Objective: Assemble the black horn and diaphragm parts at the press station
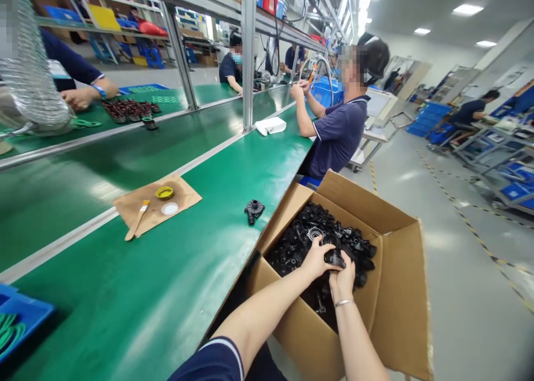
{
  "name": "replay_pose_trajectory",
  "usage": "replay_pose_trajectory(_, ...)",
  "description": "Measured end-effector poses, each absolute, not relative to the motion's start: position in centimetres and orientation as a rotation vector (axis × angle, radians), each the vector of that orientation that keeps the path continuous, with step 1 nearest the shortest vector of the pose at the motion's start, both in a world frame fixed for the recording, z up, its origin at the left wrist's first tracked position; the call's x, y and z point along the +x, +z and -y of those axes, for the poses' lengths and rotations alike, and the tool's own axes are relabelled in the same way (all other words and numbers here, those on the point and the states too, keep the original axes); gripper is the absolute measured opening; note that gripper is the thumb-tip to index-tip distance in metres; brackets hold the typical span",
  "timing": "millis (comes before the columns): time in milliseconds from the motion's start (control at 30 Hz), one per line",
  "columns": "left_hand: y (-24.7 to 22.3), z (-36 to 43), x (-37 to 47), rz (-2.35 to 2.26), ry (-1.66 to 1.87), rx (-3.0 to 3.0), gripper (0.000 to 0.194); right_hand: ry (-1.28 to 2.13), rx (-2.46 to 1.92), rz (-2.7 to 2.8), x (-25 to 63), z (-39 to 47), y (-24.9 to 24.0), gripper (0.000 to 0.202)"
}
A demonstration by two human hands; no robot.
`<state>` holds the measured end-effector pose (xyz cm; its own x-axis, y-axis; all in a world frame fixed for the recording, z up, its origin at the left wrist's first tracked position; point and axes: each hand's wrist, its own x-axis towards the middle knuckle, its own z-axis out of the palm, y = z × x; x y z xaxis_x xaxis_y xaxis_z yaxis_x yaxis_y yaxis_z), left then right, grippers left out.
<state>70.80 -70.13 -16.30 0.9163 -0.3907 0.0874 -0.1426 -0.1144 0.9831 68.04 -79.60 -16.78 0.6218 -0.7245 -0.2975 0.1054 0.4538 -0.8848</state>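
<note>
Over an open cardboard box (400, 292), my left hand (316, 260) and my right hand (344, 278) are closed on a round black plastic part (335, 258), one from each side. Fingers cover much of it. Below and around them, the box holds a heap of similar black plastic parts (359, 242). One part in the heap, beside my left fingertips, shows a pale ringed face (316, 234). On the green bench, left of the box, lies a single black pump housing (254, 208) with a short spout.
Brown paper (187, 193) on the bench bears a brush (137, 219), a yellow-filled lid (164, 192) and a white disc (169, 208). A blue tray (25, 325) with green rings is at lower left. A co-worker (342, 119) sits beyond the box, near a white object (271, 125).
</note>
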Motion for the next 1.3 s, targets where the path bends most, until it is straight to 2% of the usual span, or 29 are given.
replay_pose_trajectory(100,-13.7,69.8,70.6,0.468,-0.126,1.680,0.074,-0.676,-0.967,-0.634,68.1,79.0,-13.5,0.016)
replay_pose_trajectory(200,-10.2,67.6,69.9,0.506,-0.002,1.694,0.069,-0.709,-0.965,-0.495,68.0,76.9,-9.6,0.020)
replay_pose_trajectory(367,-4.7,58.2,65.4,0.490,0.468,1.796,0.055,-0.499,-0.996,-0.222,67.0,68.6,-4.9,0.031)
replay_pose_trajectory(500,-4.3,49.3,58.6,0.034,0.709,2.001,0.053,-0.124,-1.225,0.165,64.3,58.6,-5.1,0.045)
replay_pose_trajectory(633,-6.1,42.8,53.2,-0.610,0.776,2.120,0.051,0.073,-1.392,0.427,62.3,50.2,-6.9,0.036)
replay_pose_trajectory(733,-6.7,40.1,50.9,-0.787,0.766,2.124,0.059,0.201,-1.536,0.709,62.3,46.6,-6.8,0.037)
replay_pose_trajectory(867,-6.1,39.0,49.2,-0.924,0.723,2.143,0.078,0.300,-1.728,1.036,63.8,45.5,-4.0,0.054)
replay_pose_trajectory(967,-5.7,39.2,48.3,-1.044,0.702,2.184,0.089,0.261,-1.942,1.062,64.2,48.1,-3.1,0.049)
replay_pose_trajectory(1033,-5.8,39.4,47.6,-1.069,0.692,2.225,0.095,0.221,-2.125,0.998,62.9,51.3,-4.4,0.035)
replay_pose_trajectory(1133,-6.1,39.5,46.4,-1.053,0.658,2.308,0.099,0.282,-2.432,0.947,58.4,56.5,-9.0,0.043)
replay_pose_trajectory(1233,-6.9,39.2,45.6,-1.034,0.651,2.400,0.098,0.577,-2.638,1.119,53.5,59.9,-15.2,0.024)
replay_pose_trajectory(1300,-7.4,39.0,45.4,-1.029,0.651,2.441,0.098,0.822,-2.692,1.321,51.5,60.4,-18.9,0.028)
